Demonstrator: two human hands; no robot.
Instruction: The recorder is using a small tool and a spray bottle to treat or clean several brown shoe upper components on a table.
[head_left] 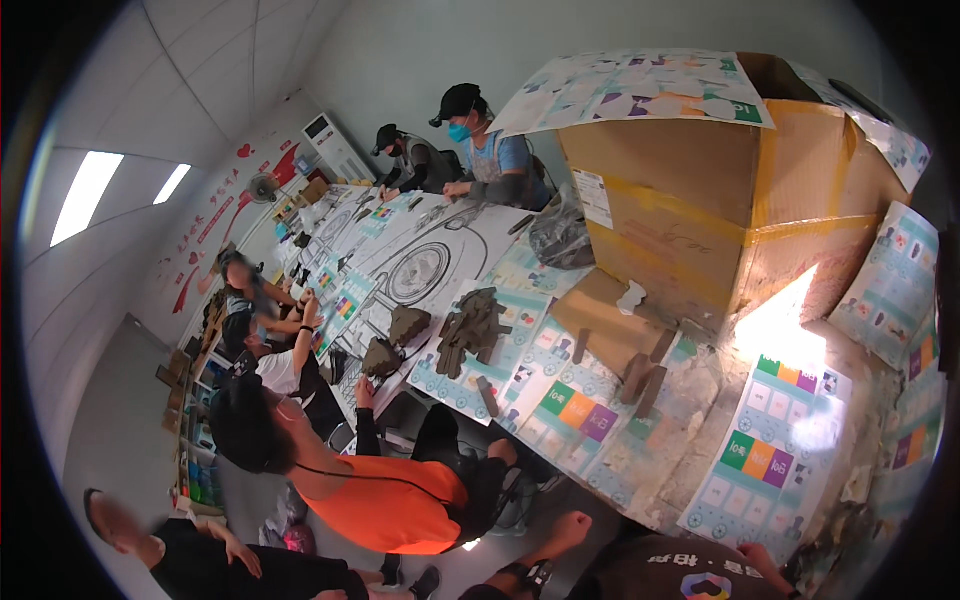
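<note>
My left hand (570,530) is at the bottom, beside the table's near edge, with a dark watch (535,573) on its wrist. Its fingers look curled into a fist, and nothing shows in them. Near the printed sheet (745,500) at the lower right is my right hand (758,558), mostly cut off by my dark shirt, its fingers hidden. Brown clay-like strips (472,330) lie piled on another printed sheet. Two rough brown lumps (408,325) sit left of them. Short brown bars (640,378) rest nearer to me on a cardboard piece (600,315).
A big taped cardboard box (660,190) stands on the table's right side. Beside it lies a dark plastic bag (560,240). A person in orange (390,500) sits close on my left; several others work along the long table (470,240). Shelves (205,420) line the far left.
</note>
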